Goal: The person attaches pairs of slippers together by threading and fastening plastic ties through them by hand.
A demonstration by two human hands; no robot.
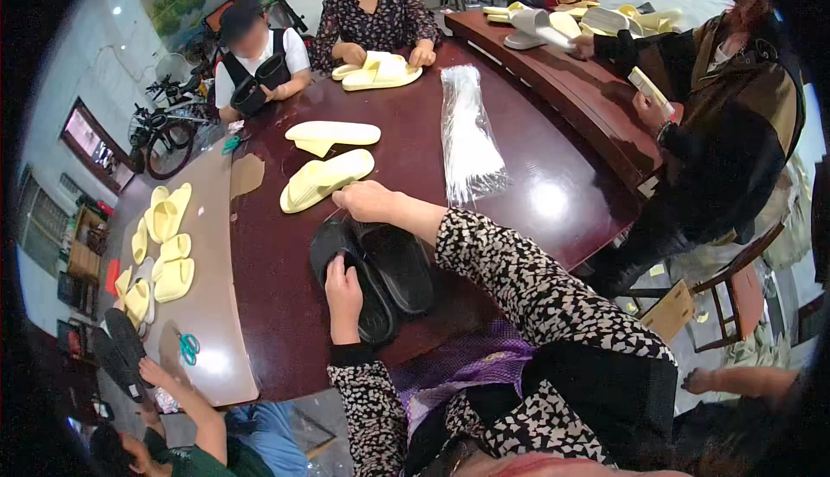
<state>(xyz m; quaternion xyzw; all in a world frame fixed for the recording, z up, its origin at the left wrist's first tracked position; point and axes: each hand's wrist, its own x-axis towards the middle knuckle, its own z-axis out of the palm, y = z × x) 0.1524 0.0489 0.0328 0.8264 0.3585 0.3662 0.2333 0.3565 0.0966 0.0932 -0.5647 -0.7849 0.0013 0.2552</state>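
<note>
A pair of black slippers (399, 274) lies side by side on the dark red table in front of me. My left hand (344, 294) grips the left slipper at its outer side, fingers over the strap area. Just beyond the slippers' far end, my right hand (372, 202) is closed in a pinch; whatever its fingertips hold is too small to make out. Right beside those fingertips sits a pale yellow slipper (327, 180), its strap upward. Farther off, another yellow slipper (334, 135) rests tipped on its side.
A clear bag of white zip ties (471, 136) lies to the right. Across the table, people handle yellow and black slippers. Yellow slippers (175, 276) and teal scissors (188, 349) lie on the left tabletop (226, 321), where another person holds dark slippers. More slippers (538, 29) lie far right.
</note>
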